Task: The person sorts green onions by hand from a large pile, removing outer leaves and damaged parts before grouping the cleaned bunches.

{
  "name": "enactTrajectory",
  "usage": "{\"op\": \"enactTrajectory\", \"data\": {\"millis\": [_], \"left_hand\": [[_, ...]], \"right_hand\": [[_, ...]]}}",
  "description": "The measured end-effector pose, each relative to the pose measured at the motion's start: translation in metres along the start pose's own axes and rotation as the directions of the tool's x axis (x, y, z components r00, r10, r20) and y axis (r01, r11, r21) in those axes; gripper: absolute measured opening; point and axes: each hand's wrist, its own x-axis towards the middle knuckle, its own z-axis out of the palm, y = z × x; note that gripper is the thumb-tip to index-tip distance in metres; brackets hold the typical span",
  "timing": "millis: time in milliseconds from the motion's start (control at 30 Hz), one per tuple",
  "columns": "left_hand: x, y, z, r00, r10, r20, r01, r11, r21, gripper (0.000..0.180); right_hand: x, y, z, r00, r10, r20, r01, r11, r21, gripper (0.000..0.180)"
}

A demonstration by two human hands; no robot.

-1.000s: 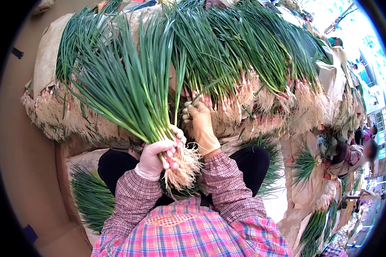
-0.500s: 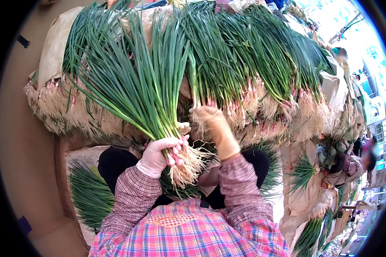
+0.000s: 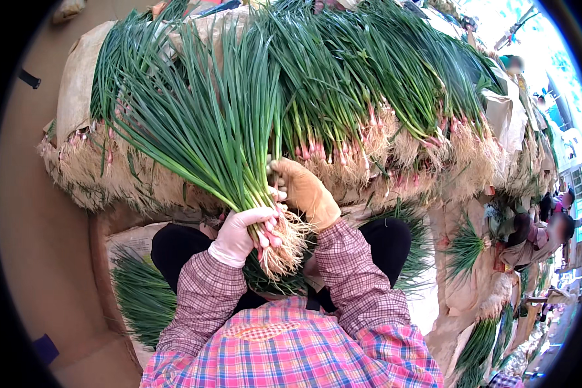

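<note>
My left hand point(image 3: 234, 238), in a white glove, is closed round a thick bunch of spring onions point(image 3: 223, 129). Their green leaves fan upward and away from me, while pinkish bulbs and pale stringy roots hang below the fist. Against the right side of this bunch is my right hand point(image 3: 306, 193), in a tan glove, its fingers bent round the lower part of a stalk; the bunch partly hides its fingertips. Beyond both hands lies a long heap of spring onions point(image 3: 343, 84), root ends toward me.
Left of my knees, more spring onions point(image 3: 142, 294) lie on a pale sheet. A small bunch point(image 3: 465, 249) lies on brown sacking to the right. Further right sits another person point(image 3: 538, 236). Beige cloth point(image 3: 84, 84) covers the heap's left end.
My right hand has come left and toward me from the heap's edge, carrying a stalk against the bunch. My left hand keeps its hold in nearly the same place.
</note>
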Motion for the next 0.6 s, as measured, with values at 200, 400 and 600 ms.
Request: {"op": "enactTrajectory", "data": {"millis": [200, 400, 600], "left_hand": [[-0.001, 0.004, -0.005, 1.000, -0.023, 0.003, 0.022, 0.995, 0.094, 0.041], [-0.003, 0.003, -0.008, 1.000, 0.004, -0.011, -0.003, 0.997, 0.075, 0.040], [-0.002, 0.002, -0.010, 1.000, -0.009, -0.020, 0.010, 0.999, 0.041, 0.037]], "right_hand": [[-0.013, 0.016, 0.012, 0.935, -0.172, -0.311, 0.158, 0.985, -0.070, 0.028], [-0.012, 0.013, 0.022, 0.940, -0.213, -0.266, 0.210, 0.977, -0.041, 0.015], [-0.012, 0.028, 0.019, 0.930, -0.161, -0.332, 0.186, 0.981, 0.046, 0.008]]}}
